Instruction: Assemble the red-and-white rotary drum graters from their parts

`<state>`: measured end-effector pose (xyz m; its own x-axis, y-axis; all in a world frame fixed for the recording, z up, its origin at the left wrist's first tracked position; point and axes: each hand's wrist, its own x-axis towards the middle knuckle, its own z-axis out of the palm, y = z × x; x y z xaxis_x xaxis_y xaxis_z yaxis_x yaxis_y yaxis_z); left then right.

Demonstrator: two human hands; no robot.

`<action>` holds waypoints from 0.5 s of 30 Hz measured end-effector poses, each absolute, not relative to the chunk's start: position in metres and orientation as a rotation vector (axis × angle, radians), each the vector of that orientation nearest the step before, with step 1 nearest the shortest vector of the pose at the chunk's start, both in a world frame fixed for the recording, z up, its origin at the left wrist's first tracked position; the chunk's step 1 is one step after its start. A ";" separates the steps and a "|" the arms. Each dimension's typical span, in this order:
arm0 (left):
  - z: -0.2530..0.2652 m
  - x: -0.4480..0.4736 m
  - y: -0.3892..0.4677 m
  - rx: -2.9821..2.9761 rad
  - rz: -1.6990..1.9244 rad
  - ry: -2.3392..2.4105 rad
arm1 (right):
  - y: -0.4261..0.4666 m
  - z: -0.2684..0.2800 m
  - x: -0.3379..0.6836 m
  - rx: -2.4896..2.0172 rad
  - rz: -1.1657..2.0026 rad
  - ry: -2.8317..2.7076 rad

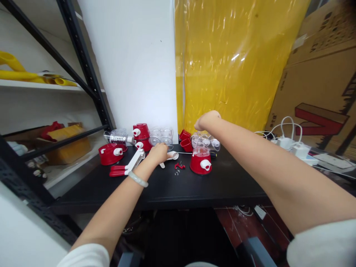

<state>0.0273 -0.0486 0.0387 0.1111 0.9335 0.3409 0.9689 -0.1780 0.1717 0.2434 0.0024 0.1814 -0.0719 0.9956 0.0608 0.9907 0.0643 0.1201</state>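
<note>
My left hand (160, 153), with a pale bangle on its wrist, is closed on a white plastic part (174, 155) with a round end. My right hand (207, 120) is raised above several clear plastic pieces (205, 140) at the back; its fingers are mostly hidden. In front of those pieces stands a red base (200, 163) with a white knob and a clear top. Between the hands lie a small red curved piece (179, 166) and several screws (177, 172). White arms with red handles (130, 163) rest left of my left hand.
Stacked red bases (141, 133), clear cups (161, 135) and red cups (185, 140) line the back of the black table (167, 193). Another red base (109, 154) sits at the left. White chargers with cables (292, 146) and a large carton (314, 92) are at the right.
</note>
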 end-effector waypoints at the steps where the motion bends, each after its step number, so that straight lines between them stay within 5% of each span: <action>1: 0.036 0.021 -0.049 -2.240 -0.534 -1.979 | 0.001 0.182 0.243 2.121 0.189 2.233; 15: 0.009 0.042 -0.038 -2.028 -0.358 -1.959 | -0.005 0.182 0.247 2.058 0.208 2.284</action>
<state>0.0422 -0.0381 0.0093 0.0399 0.9248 0.3785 0.9988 -0.0265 -0.0405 0.2467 -0.0049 0.1823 -0.1070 0.9932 0.0453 0.9851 0.0997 0.1401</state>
